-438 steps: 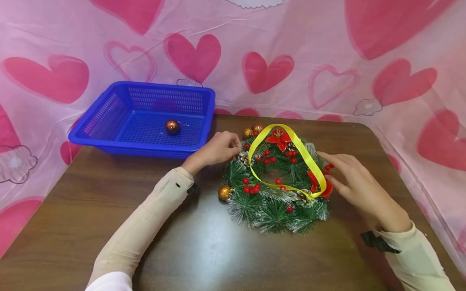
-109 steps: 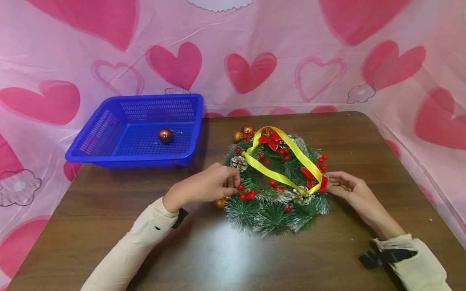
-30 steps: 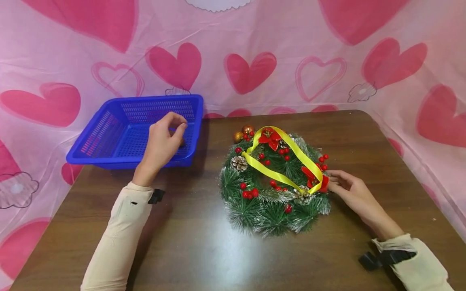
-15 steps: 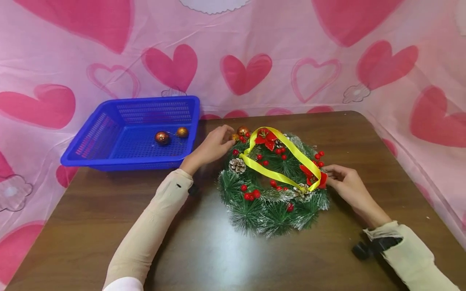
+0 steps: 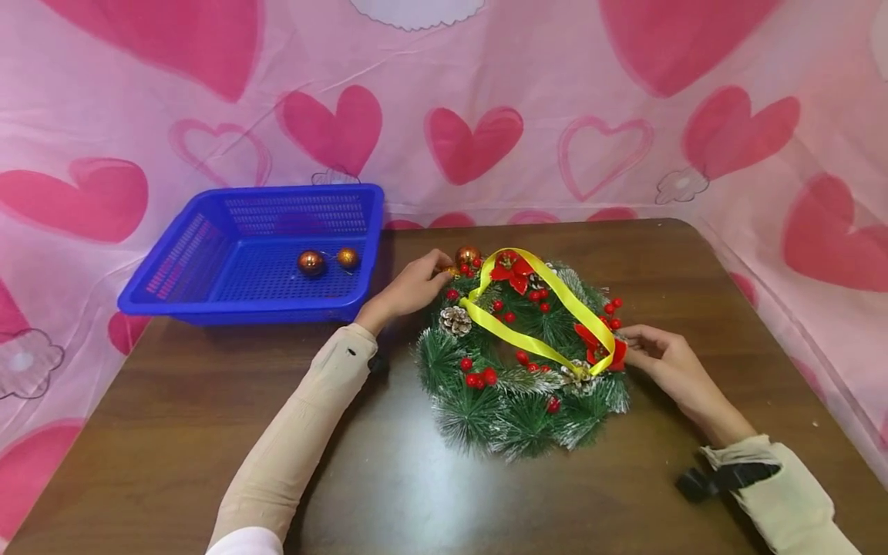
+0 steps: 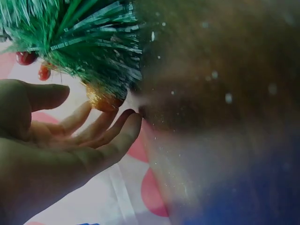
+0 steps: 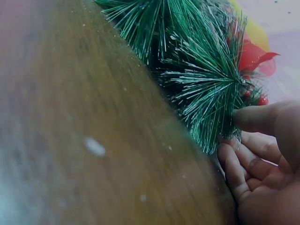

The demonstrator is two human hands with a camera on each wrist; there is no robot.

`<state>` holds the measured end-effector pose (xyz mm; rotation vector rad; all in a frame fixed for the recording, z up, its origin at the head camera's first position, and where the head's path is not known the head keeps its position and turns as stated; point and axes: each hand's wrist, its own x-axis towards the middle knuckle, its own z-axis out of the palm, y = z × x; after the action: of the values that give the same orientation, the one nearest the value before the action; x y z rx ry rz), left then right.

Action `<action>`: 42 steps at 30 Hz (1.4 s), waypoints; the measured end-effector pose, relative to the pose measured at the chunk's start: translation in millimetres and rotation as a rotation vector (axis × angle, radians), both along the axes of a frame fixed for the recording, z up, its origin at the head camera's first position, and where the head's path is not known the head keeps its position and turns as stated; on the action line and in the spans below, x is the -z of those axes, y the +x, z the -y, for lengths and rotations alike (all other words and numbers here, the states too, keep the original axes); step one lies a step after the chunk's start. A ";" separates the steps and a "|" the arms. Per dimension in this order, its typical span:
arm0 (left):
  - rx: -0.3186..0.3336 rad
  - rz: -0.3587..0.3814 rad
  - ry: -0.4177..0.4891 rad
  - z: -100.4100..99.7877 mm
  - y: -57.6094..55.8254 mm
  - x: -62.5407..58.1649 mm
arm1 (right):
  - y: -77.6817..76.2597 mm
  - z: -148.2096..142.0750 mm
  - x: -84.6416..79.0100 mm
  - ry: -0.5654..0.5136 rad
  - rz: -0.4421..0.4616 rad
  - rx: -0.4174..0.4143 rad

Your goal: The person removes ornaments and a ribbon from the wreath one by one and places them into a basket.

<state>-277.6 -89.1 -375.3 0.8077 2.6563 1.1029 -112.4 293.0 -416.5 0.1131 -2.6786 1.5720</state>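
Note:
A green Christmas wreath (image 5: pixel 479 412) with red berries, pinecones, red flowers and a yellow ribbon (image 5: pixel 523 339) lies flat on the table. My left hand (image 5: pixel 414 284) is at its upper left edge, its fingers around a gold glitter bauble (image 5: pixel 451 271). In the left wrist view, the fingertips are under that bauble (image 6: pixel 105 96), while the thumb stands apart from it. A shiny copper bauble (image 5: pixel 468 256) sits just beyond. My right hand (image 5: pixel 683 378) holds the wreath's right edge; the right wrist view has its thumb on the green needles (image 7: pixel 201 93) and curled fingers beneath.
At the back left of the brown table (image 5: pixel 333 478) stands a blue plastic basket (image 5: pixel 243 314). Inside it lie a copper bauble (image 5: pixel 311 263) and a smaller gold glitter bauble (image 5: pixel 348 258). A pink heart-print cloth (image 5: pixel 548 77) hangs behind the table.
The gold bauble from the wreath's lower left is now in the basket. My left hand has moved from the basket back to the wreath's upper left. My right hand stays at the right edge.

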 end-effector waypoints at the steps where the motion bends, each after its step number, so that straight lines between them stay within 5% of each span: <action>1: -0.004 -0.007 0.007 0.1 0.7 0.2 | 1.2 -0.4 1.3 -0.014 0.001 -0.001; 10: -0.047 -0.096 -0.019 -1.0 0.8 -2.6 | 2.1 -1.9 4.0 -0.025 0.010 -0.005; 20: -0.098 -0.194 0.129 1.0 6.1 -27.9 | -0.7 -2.7 4.5 -0.038 0.000 -0.019; 31: -0.035 -0.213 0.116 4.9 13.3 -49.4 | -2.7 -4.2 4.0 -0.046 -0.006 -0.023; 42: -0.078 -0.229 0.202 15.9 19.5 -73.3 | -3.0 -4.8 4.6 -0.029 -0.007 -0.021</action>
<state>-258.1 -105.0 -302.0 0.9235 2.8157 1.3942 -115.4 297.8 -421.1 0.1462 -2.6564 1.6125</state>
